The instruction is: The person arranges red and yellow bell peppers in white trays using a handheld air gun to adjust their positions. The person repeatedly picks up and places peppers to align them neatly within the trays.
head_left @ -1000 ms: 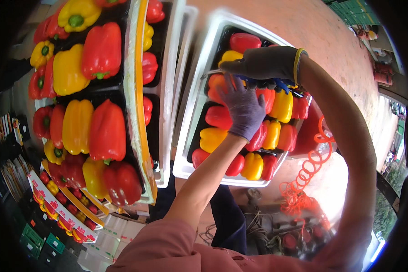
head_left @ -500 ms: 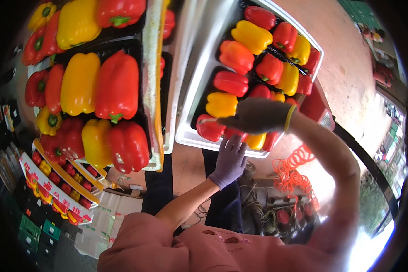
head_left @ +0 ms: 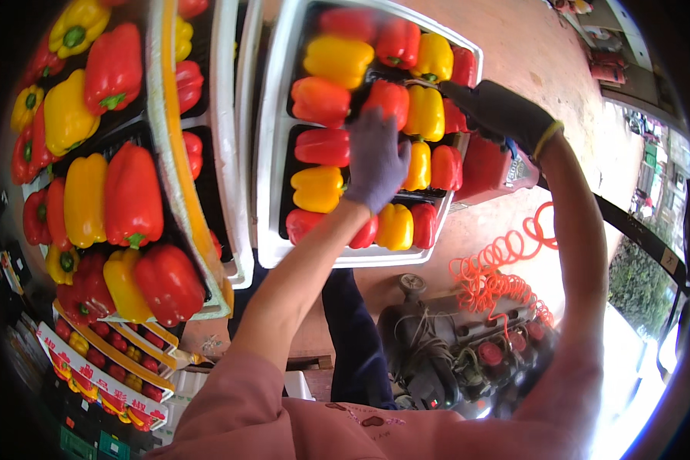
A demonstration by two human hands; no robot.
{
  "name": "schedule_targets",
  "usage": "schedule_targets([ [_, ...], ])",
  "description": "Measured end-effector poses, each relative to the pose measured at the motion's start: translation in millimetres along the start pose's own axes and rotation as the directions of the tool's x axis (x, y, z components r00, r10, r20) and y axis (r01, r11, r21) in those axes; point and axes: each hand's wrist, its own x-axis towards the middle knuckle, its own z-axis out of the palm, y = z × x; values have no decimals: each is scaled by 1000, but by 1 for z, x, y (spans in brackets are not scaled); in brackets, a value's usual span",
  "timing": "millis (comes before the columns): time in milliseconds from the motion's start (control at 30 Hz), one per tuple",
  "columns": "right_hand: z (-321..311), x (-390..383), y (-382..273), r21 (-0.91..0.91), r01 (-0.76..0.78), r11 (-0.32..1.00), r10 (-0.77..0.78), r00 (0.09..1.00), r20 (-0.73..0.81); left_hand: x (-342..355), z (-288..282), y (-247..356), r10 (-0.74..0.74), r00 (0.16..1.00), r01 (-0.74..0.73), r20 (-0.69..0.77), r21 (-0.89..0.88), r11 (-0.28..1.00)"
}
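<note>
My left hand (head_left: 376, 159), in a lilac glove, reaches over a white foam box (head_left: 270, 146) of bell peppers. Its stretched fingertips rest against the lower end of a red bell pepper (head_left: 388, 98). To the right, my right hand (head_left: 506, 111) wears a dark grey glove with a yellow wrist band. It is closed around a slim tool (head_left: 422, 83), mostly hidden; the thin end lies at the stem end of a yellow bell pepper (head_left: 435, 56). Another yellow bell pepper (head_left: 425, 113) lies just below. Red and yellow peppers sit in rows in black trays.
Stacked foam boxes with bell peppers (head_left: 134, 195) stand close on the left. A red container (head_left: 498, 170) stands beyond the box's right side. Coiled orange hose (head_left: 498, 280) and a dark machine (head_left: 437, 345) are on the floor at lower right.
My right hand has moved from the near row to the box's far right side. My left hand has moved from the near edge onto the peppers. The view has shifted right.
</note>
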Motion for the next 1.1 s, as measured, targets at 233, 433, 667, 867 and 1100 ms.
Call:
schedule_targets([
  [233, -49, 20, 74, -62, -246, 967, 246, 969, 6, 88, 43, 11, 219, 906, -347, 362, 343, 873],
  [433, -61, 31, 122, 72, -269, 960, 269, 963, 10, 106, 88, 48, 58, 935, -187, 349, 348, 919],
  [667, -46, 32, 123, 284, -122, 951, 134, 991, -20, 99, 106, 56, 117, 919, -302, 377, 479, 825],
  [867, -22, -1, 102, 464, 56, 884, -68, 998, 9, 66, 78, 33, 322, 906, -401, 273, 315, 860],
  [1100, 2, -30, 157, 286, -149, 947, 134, 988, 71, 44, 14, -8, 322, 878, -461, 353, 450, 764],
])
